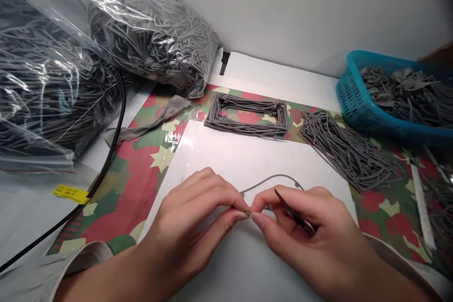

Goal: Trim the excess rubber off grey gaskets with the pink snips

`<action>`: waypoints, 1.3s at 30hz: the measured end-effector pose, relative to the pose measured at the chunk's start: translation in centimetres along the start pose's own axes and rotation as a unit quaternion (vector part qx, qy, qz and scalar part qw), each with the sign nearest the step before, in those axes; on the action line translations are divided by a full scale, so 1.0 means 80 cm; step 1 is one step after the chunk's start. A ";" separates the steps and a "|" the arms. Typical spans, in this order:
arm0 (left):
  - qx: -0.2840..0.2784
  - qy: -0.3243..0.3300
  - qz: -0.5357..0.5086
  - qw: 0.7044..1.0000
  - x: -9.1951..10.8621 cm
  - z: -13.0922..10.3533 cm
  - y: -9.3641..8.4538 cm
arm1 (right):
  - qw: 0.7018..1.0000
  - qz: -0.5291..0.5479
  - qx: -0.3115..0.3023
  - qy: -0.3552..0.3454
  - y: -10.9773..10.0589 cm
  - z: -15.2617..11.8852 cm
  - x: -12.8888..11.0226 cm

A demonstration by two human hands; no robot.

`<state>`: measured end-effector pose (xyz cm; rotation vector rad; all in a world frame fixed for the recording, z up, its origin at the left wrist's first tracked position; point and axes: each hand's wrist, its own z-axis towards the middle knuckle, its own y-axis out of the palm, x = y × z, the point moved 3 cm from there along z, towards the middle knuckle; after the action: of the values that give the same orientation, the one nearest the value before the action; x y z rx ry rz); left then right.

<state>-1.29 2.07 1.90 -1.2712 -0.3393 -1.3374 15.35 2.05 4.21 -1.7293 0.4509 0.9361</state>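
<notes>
My left hand [198,217] is closed, with thumb and forefinger pinching a thin grey rubber gasket [276,177] near the middle of the white sheet. Right beside those fingertips, my right hand [300,231] pinches the same gasket, and both pinches almost touch. The gasket's free part curves in a loop behind the hands and shows a small tab. Tucked in my right hand is a dark pointed tool [288,205], its tip sticking out past the forefinger; its other end is hidden by the fingers. Beyond the hands lies a neat rectangular stack of grey gaskets [246,130].
A loose pile of gaskets [347,151] lies to the right, before a blue basket [357,99] of grey pieces. Clear bags [155,33] full of grey strands fill the left. A black cable [116,137] with a yellow tag [71,194] crosses there.
</notes>
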 end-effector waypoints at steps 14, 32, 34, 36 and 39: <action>-0.007 -0.004 0.031 0.999 -0.006 -0.004 0.007 | 0.996 0.019 -0.074 -0.041 0.008 0.001 0.002; -0.008 0.002 0.025 1.000 0.000 -0.003 0.004 | 0.976 -0.137 0.001 -0.169 0.014 -0.004 0.001; -0.007 0.005 0.023 1.000 0.001 -0.004 0.004 | 0.978 -0.129 0.004 -0.164 0.013 -0.003 0.003; -0.003 0.006 0.018 1.000 0.001 -0.004 0.004 | 0.982 -0.107 0.019 -0.154 0.011 -0.002 0.006; -0.001 -0.006 0.017 1.000 -0.001 -0.003 0.004 | 0.992 -0.038 0.053 -0.108 0.007 0.002 0.008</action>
<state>-1.19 1.82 1.56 -1.2829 -0.3236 -1.3018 15.26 2.12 3.37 -1.5190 0.2859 1.0138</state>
